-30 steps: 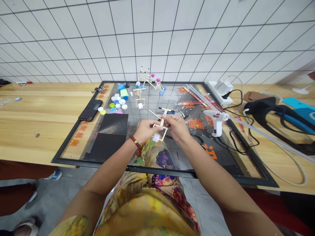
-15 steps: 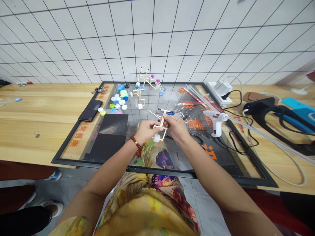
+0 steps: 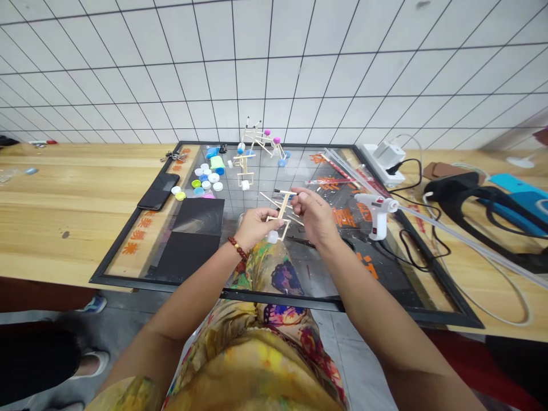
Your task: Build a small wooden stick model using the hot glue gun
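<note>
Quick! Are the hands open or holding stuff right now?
Left hand: closed, holding the little wooden frame.
Right hand: closed, pinching the black-tipped stick.

Stick frame [image 3: 284, 205] left of glue gun [image 3: 378, 216]

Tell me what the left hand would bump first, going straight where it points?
Beyond the stick frame it holds, the left hand would probably meet the right hand first, though depth is hard to judge.

Head-worn view, facing forward, angled down
</note>
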### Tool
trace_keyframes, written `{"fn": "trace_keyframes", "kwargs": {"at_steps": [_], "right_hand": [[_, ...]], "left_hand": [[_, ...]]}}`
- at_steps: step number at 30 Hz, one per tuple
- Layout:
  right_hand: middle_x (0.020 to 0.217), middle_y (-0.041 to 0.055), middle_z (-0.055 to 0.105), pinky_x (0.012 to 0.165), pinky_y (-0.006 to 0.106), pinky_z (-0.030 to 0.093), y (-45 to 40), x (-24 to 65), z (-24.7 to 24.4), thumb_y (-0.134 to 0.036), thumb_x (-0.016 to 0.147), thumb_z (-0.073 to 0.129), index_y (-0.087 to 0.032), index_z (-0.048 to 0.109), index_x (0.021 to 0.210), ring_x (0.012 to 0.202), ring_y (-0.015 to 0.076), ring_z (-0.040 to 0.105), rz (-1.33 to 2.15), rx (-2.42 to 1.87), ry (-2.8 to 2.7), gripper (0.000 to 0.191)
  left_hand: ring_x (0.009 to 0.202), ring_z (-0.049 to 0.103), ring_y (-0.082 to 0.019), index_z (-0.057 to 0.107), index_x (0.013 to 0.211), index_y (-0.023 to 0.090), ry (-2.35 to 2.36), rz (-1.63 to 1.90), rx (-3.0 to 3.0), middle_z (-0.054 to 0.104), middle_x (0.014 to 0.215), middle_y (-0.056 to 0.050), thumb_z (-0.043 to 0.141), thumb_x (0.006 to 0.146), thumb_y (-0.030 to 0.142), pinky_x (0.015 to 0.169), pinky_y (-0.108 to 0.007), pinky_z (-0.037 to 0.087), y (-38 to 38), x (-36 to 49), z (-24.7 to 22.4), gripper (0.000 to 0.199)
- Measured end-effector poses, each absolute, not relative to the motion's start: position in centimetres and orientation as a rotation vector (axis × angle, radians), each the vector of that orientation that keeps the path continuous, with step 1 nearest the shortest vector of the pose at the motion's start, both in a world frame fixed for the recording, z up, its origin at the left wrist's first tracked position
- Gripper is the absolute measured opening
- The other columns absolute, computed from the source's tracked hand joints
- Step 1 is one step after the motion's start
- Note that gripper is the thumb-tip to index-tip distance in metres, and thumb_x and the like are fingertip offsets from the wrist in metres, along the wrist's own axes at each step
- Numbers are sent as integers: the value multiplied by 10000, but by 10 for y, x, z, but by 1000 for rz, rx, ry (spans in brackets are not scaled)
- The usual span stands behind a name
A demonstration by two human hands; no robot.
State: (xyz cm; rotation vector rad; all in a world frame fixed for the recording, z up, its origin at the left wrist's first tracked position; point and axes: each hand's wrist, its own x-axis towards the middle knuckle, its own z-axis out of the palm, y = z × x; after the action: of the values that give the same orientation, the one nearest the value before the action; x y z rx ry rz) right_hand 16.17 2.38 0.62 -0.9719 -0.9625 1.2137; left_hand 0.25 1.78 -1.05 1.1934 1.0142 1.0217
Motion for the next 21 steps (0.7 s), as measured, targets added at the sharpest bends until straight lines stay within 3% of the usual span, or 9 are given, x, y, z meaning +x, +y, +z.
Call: {"fn": "trace_keyframes", "kwargs": {"at_steps": [7, 21], "right_hand": [[695, -8, 624, 624, 259, 411, 25, 163, 5, -428, 687, 752, -216, 751, 831, 636, 108, 505, 1119, -1004, -998, 256], [608, -19, 582, 612, 286, 395, 27, 164, 1, -447, 682, 759, -220, 721, 703, 567, 117, 456, 1013, -1045, -1042, 231]], "left_hand": [[590, 594, -107, 712, 774, 124, 977, 1014, 1164, 677, 676, -16, 872, 538, 298, 573, -226, 479, 16, 4, -7, 334], [612, 600, -120, 769, 778, 141, 984, 999, 1176, 689, 668, -21, 854, 566, 354, 650, -275, 516, 18, 3, -12, 312]]}}
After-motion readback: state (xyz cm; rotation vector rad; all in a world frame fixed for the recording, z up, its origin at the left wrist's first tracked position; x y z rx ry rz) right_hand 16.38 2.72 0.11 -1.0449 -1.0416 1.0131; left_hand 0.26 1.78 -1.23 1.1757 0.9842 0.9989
